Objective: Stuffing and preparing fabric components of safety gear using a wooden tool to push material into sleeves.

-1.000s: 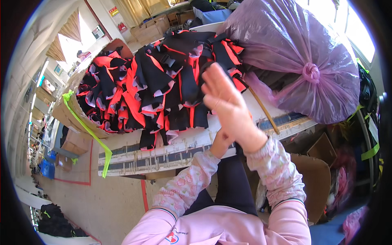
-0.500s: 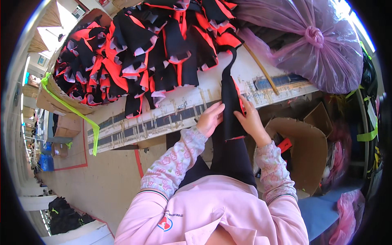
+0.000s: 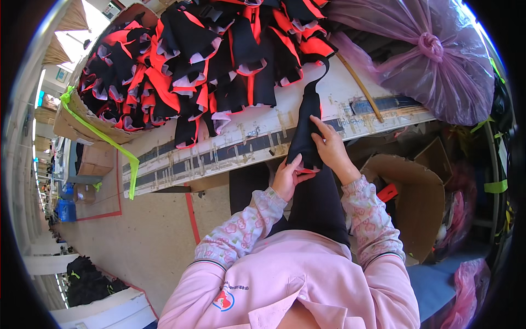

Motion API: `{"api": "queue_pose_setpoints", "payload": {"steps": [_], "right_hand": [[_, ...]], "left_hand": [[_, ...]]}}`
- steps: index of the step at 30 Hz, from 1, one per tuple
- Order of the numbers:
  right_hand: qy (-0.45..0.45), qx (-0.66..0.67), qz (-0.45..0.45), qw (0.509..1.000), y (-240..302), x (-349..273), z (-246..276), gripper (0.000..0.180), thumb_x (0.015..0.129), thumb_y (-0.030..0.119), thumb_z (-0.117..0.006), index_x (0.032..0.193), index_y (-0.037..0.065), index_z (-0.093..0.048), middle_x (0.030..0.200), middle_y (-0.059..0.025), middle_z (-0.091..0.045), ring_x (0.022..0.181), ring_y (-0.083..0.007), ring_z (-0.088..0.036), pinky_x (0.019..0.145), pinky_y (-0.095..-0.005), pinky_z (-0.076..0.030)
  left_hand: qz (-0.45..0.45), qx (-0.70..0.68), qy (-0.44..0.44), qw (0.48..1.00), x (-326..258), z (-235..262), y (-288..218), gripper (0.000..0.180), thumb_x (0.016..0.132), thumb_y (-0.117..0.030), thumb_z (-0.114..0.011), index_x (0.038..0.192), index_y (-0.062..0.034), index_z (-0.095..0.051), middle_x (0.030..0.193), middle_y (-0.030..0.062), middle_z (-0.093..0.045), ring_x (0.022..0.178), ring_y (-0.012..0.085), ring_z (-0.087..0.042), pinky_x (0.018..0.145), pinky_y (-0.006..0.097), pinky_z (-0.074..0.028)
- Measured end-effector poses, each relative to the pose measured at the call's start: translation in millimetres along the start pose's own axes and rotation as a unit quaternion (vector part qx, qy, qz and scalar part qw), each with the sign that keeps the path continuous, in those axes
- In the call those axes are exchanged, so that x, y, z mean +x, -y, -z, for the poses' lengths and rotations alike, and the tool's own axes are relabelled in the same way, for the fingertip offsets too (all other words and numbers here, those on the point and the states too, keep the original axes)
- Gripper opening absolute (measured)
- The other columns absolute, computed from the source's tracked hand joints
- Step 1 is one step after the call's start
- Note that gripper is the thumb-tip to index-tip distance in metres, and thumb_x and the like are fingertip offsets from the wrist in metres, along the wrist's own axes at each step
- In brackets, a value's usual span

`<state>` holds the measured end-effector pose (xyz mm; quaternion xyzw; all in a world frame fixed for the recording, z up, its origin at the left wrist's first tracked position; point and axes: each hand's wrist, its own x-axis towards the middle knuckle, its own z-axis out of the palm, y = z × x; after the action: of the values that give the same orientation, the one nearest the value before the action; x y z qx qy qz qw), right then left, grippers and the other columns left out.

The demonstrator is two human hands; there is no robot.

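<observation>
A black fabric piece [image 3: 304, 134] with a bright red-orange edge hangs over the front of the white worktable, above my lap. It narrows upward into a thin strap that runs to the heap of similar black and red-orange pieces [image 3: 241, 55]. My left hand [image 3: 288, 178] is closed on its lower end, thumb on top, where a little of the pinkish underside shows. My right hand [image 3: 332, 149] rests along its right edge, thumb and forefinger apart and stretched onto the cloth. The undersides of the fingers are hidden.
The worktable [image 3: 230, 148] has a worn, taped front edge. A wooden stick [image 3: 361, 90] lies on it beside a knotted purple plastic bag [image 3: 438, 82]. Below right stands an open cardboard box [image 3: 419, 203]. A lime-green strip [image 3: 104, 140] hangs at the left.
My left hand has slid down from the piece's left side to its lower end. That end has shifted slightly up, and its underside now shows. My right hand remains on the right edge.
</observation>
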<state>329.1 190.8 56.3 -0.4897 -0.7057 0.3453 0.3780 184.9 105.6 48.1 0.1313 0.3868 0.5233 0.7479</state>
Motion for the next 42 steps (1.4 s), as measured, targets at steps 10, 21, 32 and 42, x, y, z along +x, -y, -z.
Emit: {"api": "queue_pose_setpoints", "payload": {"steps": [10,21,32,42], "right_hand": [[-0.034,-0.14,0.057,0.988,-7.9,0.2,-13.5,0.044,0.084,0.009,-0.054,0.127,0.008,-0.048,0.102,-0.0192,-0.059,0.089,-0.0371,-0.054,0.08,-0.0429,-0.043],[0.096,-0.14,0.061,0.984,23.9,-4.6,15.8,0.059,0.079,0.019,-0.064,0.132,0.007,-0.042,0.125,-0.0278,-0.045,0.114,-0.0406,-0.046,0.092,-0.0415,-0.041],[0.029,-0.12,0.022,0.992,15.7,-26.8,0.2,0.07,0.058,-0.017,-0.05,0.122,0.01,-0.052,0.128,-0.0207,-0.045,0.113,-0.0386,-0.048,0.093,-0.0378,-0.043],[0.099,-0.029,0.01,0.995,16.9,-24.4,6.5,0.076,0.057,-0.02,-0.052,0.125,0.011,-0.047,0.129,-0.0196,-0.04,0.118,-0.0392,-0.043,0.095,-0.0371,-0.042]], "left_hand": [[0.041,0.015,0.001,0.999,14.4,10.6,12.3,0.022,0.088,-0.009,-0.041,0.107,0.0,-0.049,0.101,0.0192,-0.06,0.093,0.0366,-0.062,0.081,0.049,-0.052],[0.028,0.134,-0.043,0.99,21.9,-6.7,-2.0,0.032,0.094,-0.024,-0.047,0.12,-0.0051,-0.047,0.109,0.014,-0.059,0.089,0.0272,-0.065,0.073,0.038,-0.056],[0.03,0.092,-0.027,0.995,28.3,1.3,16.7,0.032,0.093,-0.025,-0.05,0.122,-0.0113,-0.048,0.11,0.0092,-0.059,0.091,0.0272,-0.063,0.079,0.043,-0.053],[-0.004,0.111,-0.042,0.993,32.5,4.1,19.1,0.033,0.094,-0.029,-0.047,0.121,-0.0101,-0.048,0.109,0.0105,-0.06,0.089,0.0267,-0.064,0.078,0.043,-0.054]]}}
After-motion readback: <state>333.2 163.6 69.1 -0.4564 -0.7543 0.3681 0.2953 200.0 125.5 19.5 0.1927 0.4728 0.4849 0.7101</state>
